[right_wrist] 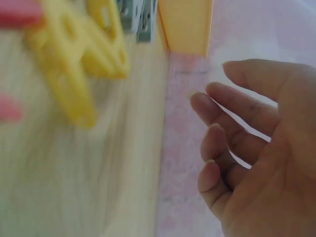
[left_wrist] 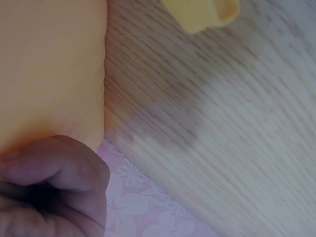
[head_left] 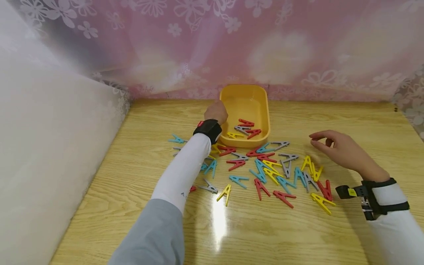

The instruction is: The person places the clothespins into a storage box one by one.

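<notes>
A yellow plastic basin (head_left: 267, 110) sits against the back curtain. A few clothes pegs lie in its near end: red (head_left: 246, 123), grey (head_left: 243, 129) and yellow (head_left: 235, 135). My left hand (head_left: 216, 112) grips the basin's left side, fingers curled at the rim. The left wrist view shows the bent fingers (left_wrist: 64, 168) against the yellow wall; the fingertips are partly hidden. Off to the right, my right hand (head_left: 334, 147) hovers over the table with fingers loosely bent, thumb apart from them and nothing held. Closest to it are two yellow pegs (head_left: 307, 163).
Many red, yellow, blue and grey clothes pegs lie scattered on the wooden table (head_left: 265, 235) in front of the basin. Some are partly covered by my left forearm (head_left: 182, 173). A pink flowered curtain (head_left: 198, 51) hangs behind, and a white wall (head_left: 49, 129) stands at left.
</notes>
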`<state>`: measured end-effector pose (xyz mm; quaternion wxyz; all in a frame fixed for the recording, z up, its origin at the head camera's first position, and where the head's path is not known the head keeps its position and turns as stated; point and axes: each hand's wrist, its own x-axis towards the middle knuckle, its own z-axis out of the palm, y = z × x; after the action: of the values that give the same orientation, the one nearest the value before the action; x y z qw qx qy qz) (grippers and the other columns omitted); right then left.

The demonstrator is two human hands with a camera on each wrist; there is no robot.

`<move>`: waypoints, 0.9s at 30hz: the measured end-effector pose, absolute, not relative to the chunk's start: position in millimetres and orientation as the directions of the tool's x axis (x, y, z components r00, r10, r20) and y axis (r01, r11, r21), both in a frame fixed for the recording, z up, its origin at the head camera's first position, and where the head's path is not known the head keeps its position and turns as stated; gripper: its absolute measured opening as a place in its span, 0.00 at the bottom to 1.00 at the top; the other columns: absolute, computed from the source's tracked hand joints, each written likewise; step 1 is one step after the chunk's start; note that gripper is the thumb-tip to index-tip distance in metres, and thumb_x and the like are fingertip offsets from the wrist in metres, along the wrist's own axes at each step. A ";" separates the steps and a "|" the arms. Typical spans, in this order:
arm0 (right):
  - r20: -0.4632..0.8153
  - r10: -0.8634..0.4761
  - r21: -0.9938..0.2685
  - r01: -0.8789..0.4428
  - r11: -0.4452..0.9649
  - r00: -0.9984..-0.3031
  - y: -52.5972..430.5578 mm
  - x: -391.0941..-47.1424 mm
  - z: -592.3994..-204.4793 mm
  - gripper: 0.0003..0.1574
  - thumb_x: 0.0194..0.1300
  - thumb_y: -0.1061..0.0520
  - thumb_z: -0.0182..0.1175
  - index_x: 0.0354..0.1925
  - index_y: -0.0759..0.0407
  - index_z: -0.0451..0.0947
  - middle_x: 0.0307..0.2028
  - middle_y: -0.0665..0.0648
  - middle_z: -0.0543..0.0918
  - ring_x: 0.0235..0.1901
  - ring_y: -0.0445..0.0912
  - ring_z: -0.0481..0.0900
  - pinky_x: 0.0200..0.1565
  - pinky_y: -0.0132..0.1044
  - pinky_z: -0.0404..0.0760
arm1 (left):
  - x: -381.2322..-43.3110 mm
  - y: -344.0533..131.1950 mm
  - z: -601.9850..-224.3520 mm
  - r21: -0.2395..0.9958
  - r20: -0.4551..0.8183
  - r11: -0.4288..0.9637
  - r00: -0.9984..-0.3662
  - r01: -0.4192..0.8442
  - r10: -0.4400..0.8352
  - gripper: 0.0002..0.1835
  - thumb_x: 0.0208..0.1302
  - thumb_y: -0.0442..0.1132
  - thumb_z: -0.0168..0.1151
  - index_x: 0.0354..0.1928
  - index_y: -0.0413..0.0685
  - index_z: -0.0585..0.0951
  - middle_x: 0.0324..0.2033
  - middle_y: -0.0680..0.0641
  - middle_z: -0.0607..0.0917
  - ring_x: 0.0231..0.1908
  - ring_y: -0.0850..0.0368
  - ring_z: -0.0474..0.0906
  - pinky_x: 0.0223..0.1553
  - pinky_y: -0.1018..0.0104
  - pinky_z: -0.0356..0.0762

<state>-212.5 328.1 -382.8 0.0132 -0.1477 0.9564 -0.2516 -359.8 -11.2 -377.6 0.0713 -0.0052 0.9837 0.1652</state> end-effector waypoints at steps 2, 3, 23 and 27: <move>0.022 -0.285 -0.485 -0.260 0.835 -0.958 334.2 -207.1 -385.6 0.22 0.71 0.51 0.54 0.54 0.65 0.76 0.37 0.57 0.78 0.26 0.44 0.67 0.21 0.36 0.63 | -359.8 -11.2 -377.3 0.324 -0.141 0.946 -0.990 -0.033 0.013 0.14 0.70 0.42 0.53 0.51 0.41 0.78 0.38 0.46 0.82 0.36 0.52 0.81 0.38 0.60 0.79; 0.007 -0.282 -0.484 -0.250 0.839 -0.959 336.8 -204.6 -387.2 0.22 0.72 0.51 0.54 0.54 0.65 0.76 0.37 0.58 0.78 0.26 0.45 0.67 0.20 0.36 0.63 | -359.9 -11.3 -377.1 0.323 -0.139 0.946 -0.990 -0.033 0.013 0.14 0.71 0.42 0.53 0.51 0.41 0.78 0.38 0.46 0.82 0.36 0.52 0.81 0.38 0.60 0.79; -0.284 -0.151 -0.445 -0.009 0.895 -0.947 337.9 -186.9 -403.6 0.34 0.68 0.38 0.54 0.42 0.71 0.74 0.33 0.62 0.80 0.30 0.51 0.77 0.27 0.40 0.74 | -363.7 -11.0 -381.7 0.316 -0.126 0.948 -0.992 -0.048 -0.009 0.14 0.70 0.41 0.53 0.51 0.41 0.76 0.40 0.45 0.83 0.38 0.51 0.81 0.39 0.58 0.80; -0.288 -0.140 -0.434 -0.002 0.901 -0.947 335.7 -187.4 -404.0 0.34 0.67 0.37 0.55 0.40 0.71 0.74 0.33 0.62 0.80 0.30 0.52 0.76 0.28 0.40 0.73 | -361.6 -10.0 -380.1 0.309 -0.121 0.950 -0.993 -0.044 -0.006 0.14 0.70 0.41 0.53 0.50 0.41 0.77 0.38 0.46 0.83 0.37 0.52 0.81 0.38 0.59 0.80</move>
<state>-187.4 335.7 -404.0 0.1581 -0.0369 0.9620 -0.2195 -361.6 -10.0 -380.1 0.0596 -0.0125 0.9856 0.1576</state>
